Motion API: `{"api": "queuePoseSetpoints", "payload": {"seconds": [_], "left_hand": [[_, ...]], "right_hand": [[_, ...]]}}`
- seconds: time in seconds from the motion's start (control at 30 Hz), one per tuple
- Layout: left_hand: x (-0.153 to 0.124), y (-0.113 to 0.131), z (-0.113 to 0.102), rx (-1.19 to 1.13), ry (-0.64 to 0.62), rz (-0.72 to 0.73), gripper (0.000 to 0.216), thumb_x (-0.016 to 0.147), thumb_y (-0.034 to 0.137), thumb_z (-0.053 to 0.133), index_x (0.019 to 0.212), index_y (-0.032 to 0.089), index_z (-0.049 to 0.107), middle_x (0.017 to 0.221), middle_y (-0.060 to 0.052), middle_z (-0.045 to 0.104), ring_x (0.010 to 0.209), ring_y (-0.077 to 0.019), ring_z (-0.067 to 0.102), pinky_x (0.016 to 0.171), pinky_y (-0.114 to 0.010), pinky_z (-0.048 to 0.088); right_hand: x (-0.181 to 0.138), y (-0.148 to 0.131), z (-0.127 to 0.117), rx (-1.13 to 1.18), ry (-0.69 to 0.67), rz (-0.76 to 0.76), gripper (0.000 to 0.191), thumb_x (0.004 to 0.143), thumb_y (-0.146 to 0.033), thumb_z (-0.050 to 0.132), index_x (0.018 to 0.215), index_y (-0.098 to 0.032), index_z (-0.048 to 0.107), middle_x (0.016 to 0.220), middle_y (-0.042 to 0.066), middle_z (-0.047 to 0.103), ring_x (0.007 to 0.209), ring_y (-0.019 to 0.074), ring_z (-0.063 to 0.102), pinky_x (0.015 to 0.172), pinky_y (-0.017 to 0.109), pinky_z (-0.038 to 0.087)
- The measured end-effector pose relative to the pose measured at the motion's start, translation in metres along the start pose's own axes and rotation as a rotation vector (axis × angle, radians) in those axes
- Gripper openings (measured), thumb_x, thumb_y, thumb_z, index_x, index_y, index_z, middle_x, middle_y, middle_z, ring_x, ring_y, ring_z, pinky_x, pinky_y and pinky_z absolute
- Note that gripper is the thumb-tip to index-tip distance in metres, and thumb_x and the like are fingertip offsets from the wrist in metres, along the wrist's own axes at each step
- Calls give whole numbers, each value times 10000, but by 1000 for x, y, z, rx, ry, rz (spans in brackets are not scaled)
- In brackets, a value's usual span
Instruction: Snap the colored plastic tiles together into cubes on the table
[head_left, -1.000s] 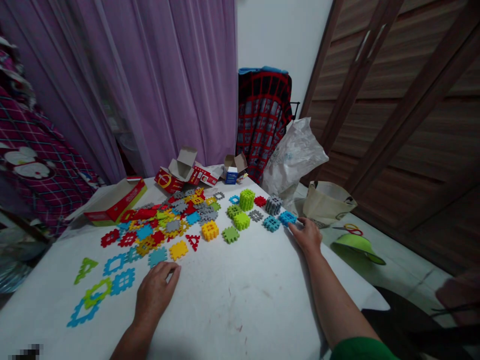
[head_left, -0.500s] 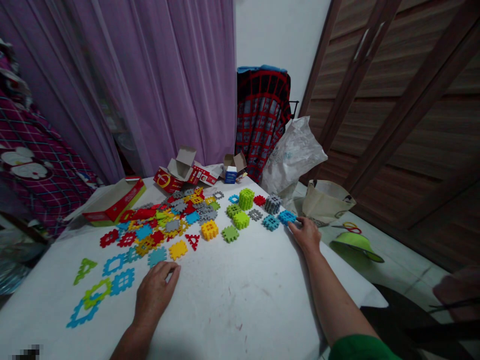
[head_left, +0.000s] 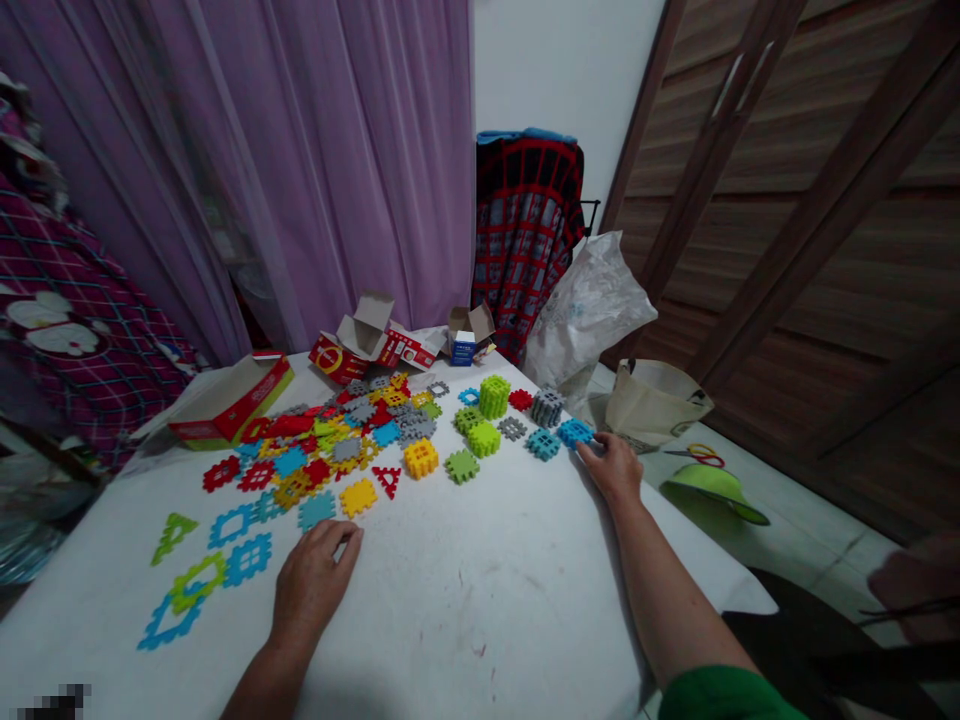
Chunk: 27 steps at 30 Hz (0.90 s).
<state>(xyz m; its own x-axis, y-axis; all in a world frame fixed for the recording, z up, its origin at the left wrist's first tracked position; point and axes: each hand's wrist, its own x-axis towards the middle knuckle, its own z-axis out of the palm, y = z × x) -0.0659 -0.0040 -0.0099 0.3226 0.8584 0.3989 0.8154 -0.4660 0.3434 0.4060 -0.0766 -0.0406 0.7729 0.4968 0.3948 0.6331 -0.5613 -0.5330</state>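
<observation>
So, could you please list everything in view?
Table: one, white, centre
Toy pieces: many, mixed colours, across table
Piece stacks: several, yellow, green, grey, blue, table's middle and right
Red boxes: at least two, red, table's left and back
Blue box: one, blue, table's back
Curtain: one, purple, back
Wall: one, white, back
Checked cloth: one, red-black, back
Patterned cloth: one, magenta, left
Plastic bag: one, translucent, right
Cloth bag: one, cream, right
Scissors: one, red and yellow, right
Bowl-shaped item: one, green, right
Wardrobe: one, brown, right
Floor: one, pale, right
Left hand: one, bare, on table
Right hand: one, green-sleeved, at blue stack
</observation>
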Motion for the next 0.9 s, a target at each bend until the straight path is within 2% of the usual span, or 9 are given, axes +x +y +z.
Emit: {"api": "queuePoseSetpoints", "payload": {"seconds": [0.4,0.57,0.67,0.77,0.9], "left_hand": [[1,0,1,-20,-17,-22,240,873,390,472,781,261,652,842,7,687,830,-172,635,726,-263,475],[-3,6,-2,-32,-24,-26,213,884,323,484,793,245,660,850,-6,687,839,-176,635,764,-281,473],[-4,11,-3,-14,-59,-54,203,900,277,485,809,231,660,852,-19,682,864,-180,628,788,-292,464],[-4,13,-3,-16,-78,-76,193,905,246,496,812,216,662,865,-32,681,873,-179,622,813,-297,458],[-5,13,-3,-23,-82,-99,177,901,230,513,814,213,666,870,-31,676,871,-173,616,814,-292,450]], "right_hand": [[0,-4,-4,-10,-28,14,506,729,-576,545,1000,-172,684,1028,137,696,966,307,607,832,425,442],[0,-2,-8,43,-36,40,590,666,-636,557,974,-153,698,1012,163,698,961,347,601,812,449,444],[1,3,-8,59,-50,102,568,695,-631,525,940,-154,712,972,190,695,945,375,608,747,450,437],[4,10,-7,68,7,171,492,728,-592,468,877,-196,720,917,183,695,878,364,614,657,428,413],[6,13,-6,122,173,170,324,701,-463,481,732,-227,701,681,101,639,650,282,564,569,380,364]]}}
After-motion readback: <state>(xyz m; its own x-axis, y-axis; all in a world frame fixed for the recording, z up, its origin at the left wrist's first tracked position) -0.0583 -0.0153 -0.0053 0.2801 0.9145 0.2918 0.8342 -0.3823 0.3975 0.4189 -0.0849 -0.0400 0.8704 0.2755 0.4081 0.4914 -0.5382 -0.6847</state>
